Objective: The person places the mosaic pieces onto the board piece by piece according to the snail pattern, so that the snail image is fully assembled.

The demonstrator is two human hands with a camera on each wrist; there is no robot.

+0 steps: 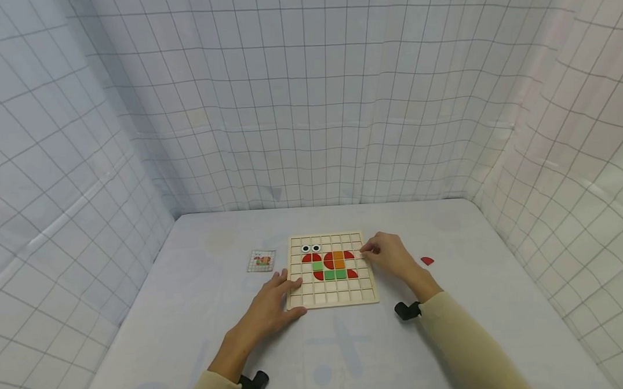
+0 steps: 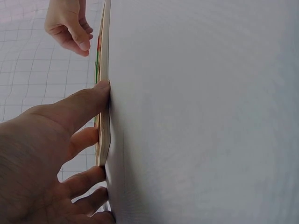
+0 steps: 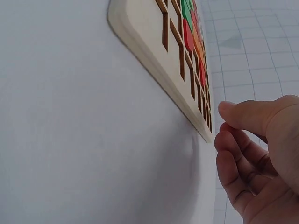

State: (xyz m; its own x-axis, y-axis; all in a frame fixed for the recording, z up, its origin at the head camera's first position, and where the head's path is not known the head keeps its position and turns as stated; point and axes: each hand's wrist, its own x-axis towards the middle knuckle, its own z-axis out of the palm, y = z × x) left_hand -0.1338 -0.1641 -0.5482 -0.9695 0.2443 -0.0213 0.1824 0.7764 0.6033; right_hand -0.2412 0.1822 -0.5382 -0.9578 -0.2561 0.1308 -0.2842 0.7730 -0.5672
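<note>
A pale wooden grid board (image 1: 310, 294) lies flat on the table. It bears two eye tiles (image 1: 311, 248), several red quarter-circle tiles (image 1: 351, 273), orange square tiles (image 1: 338, 264) and green square tiles (image 1: 341, 274). At the board's front left corner rests my left hand (image 1: 268, 305), fingers spread and thumb against the front edge (image 2: 103, 93). My right hand (image 1: 389, 254) hovers at the board's right edge, fingers loosely bent. In the right wrist view, nothing shows between its thumb and fingertips (image 3: 224, 140).
Left of the board lies a small picture card (image 1: 261, 261) showing a similar coloured figure on a grid. One loose red quarter-circle tile (image 1: 427, 260) lies on the white table to the right of my right hand. Grid-patterned white curtains (image 1: 314, 130) surround the table's back and sides.
</note>
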